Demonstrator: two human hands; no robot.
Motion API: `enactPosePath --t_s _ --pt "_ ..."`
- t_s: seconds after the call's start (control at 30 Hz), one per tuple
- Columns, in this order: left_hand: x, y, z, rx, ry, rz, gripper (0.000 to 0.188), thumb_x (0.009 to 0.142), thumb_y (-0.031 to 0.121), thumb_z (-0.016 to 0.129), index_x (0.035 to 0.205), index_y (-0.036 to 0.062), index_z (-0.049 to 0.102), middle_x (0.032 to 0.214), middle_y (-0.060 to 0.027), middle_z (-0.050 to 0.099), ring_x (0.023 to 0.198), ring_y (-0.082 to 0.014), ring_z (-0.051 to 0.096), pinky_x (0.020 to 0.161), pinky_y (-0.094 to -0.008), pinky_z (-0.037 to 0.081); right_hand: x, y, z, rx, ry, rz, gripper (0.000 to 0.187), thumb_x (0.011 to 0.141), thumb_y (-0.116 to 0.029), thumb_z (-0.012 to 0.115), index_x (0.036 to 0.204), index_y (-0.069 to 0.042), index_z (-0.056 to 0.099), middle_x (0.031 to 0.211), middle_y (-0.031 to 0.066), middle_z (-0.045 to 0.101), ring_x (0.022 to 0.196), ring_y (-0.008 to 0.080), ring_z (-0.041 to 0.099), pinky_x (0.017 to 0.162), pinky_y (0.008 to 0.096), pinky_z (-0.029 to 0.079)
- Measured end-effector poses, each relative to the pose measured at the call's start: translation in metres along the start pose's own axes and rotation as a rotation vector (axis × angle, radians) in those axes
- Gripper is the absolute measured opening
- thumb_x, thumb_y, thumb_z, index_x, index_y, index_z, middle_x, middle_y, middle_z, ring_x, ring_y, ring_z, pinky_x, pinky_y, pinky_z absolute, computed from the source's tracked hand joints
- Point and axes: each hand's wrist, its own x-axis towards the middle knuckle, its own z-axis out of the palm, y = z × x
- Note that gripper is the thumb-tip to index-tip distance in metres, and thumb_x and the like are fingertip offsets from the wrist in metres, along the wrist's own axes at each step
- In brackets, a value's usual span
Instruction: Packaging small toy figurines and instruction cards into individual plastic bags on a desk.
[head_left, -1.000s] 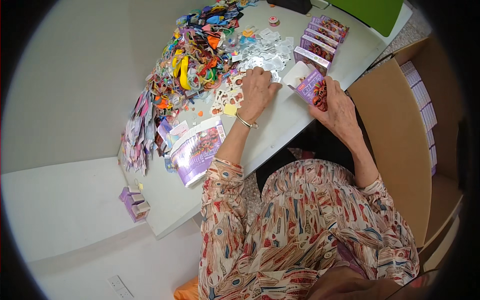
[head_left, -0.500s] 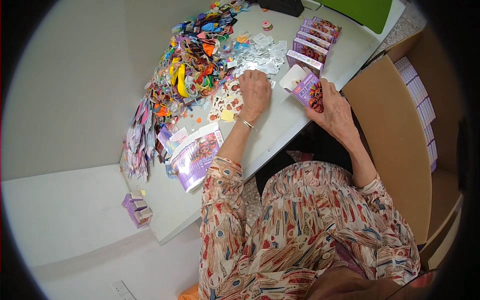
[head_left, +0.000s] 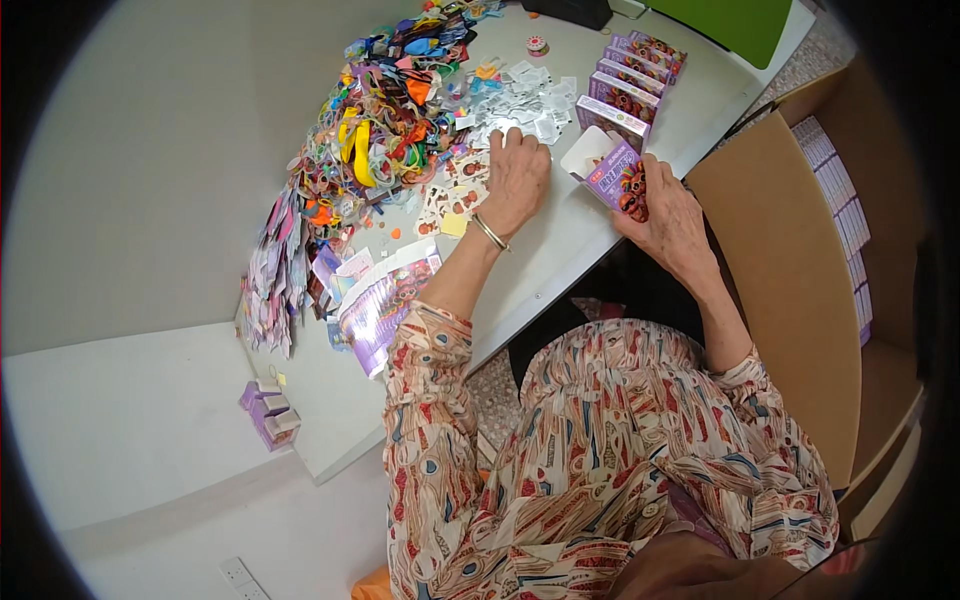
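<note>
Head view. The two hands were well apart over the bench (head_left: 345,405). The left forearm ran up from the lower edge, slanting to the right, with a bangle (head_left: 490,233) at the wrist. The left hand (head_left: 518,182) was palm down, knuckles arched and fingertips pointing away from the body, at the near edge of the loose white sachets (head_left: 540,92). Whether its fingers pinched anything could not be told, as the back of the hand hid them.

The right forearm rose from the lower right and leaned left. The right hand (head_left: 672,218) was clamped on the purple box (head_left: 614,186), thumb at its near edge, fingers curled around its right side. The box was tilted, its white flap open toward the upper left, just before the row of purple boxes (head_left: 632,82). Sticker sheets (head_left: 440,205) lay left of the left hand.
</note>
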Motion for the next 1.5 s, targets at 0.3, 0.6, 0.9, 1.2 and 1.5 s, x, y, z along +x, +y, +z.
enactPosePath --t_s 0.3,0.6,0.9,1.2,1.5 --pt "0.000 -0.005 0.010 -0.048 0.117 0.010 0.005 0.071 0.007 0.062 0.073 0.0033 0.062 0.079 -0.0105 0.062 0.086 -0.0270 0.054 0.083 -0.0428 0.037 -0.004 0.003 0.000 0.006 0.022 -0.041 0.062 0.074 -0.024 0.070 0.120 0.004 0.040 0.099 0.0229 0.054 0.092 0.0406 0.058 0.076 0.0461 0.049" --pt "-0.016 -0.020 -0.007 -0.417 0.146 -0.234 0.007 0.073 0.013 0.066 0.079 0.0079 0.067 0.086 -0.0059 0.065 0.089 -0.0251 0.055 0.079 -0.0396 0.041 -0.003 -0.001 0.001 -0.089 -0.001 -0.051 0.066 0.072 -0.022 0.070 0.123 0.006 0.039 0.100 0.0223 0.054 0.092 0.0398 0.058 0.079 0.0452 0.049" --pt "0.005 -0.024 -0.007 -0.259 -0.199 0.110 0.004 0.073 0.007 0.063 0.076 0.0083 0.066 0.095 -0.0012 0.063 0.094 -0.0254 0.053 0.083 -0.0399 0.039 0.000 0.000 -0.002 -0.075 -0.053 -0.030 0.067 0.073 -0.025 0.071 0.124 0.005 0.039 0.101 0.0218 0.055 0.093 0.0393 0.058 0.079 0.0449 0.049" --pt "-0.006 -0.023 -0.002 -0.414 -0.072 -0.039 0.004 0.074 0.006 0.061 0.075 0.0041 0.065 0.080 -0.0077 0.064 0.081 -0.0269 0.056 0.075 -0.0393 0.043 0.001 -0.005 0.001 -0.117 -0.045 -0.067 0.068 0.072 -0.022 0.072 0.125 0.005 0.038 0.101 0.0212 0.055 0.091 0.0391 0.059 0.076 0.0453 0.050" --pt "-0.018 0.050 -0.037 -0.567 0.281 -0.252 0.005 0.077 0.006 0.063 0.079 0.0018 0.062 0.074 -0.0093 0.061 0.077 -0.0285 0.056 0.072 -0.0417 0.044 0.001 -0.022 0.018 -0.102 -0.072 -0.172 0.064 0.067 -0.017 0.075 0.118 0.003 0.040 0.101 0.0199 0.054 0.088 0.0379 0.060 0.073 0.0437 0.052"
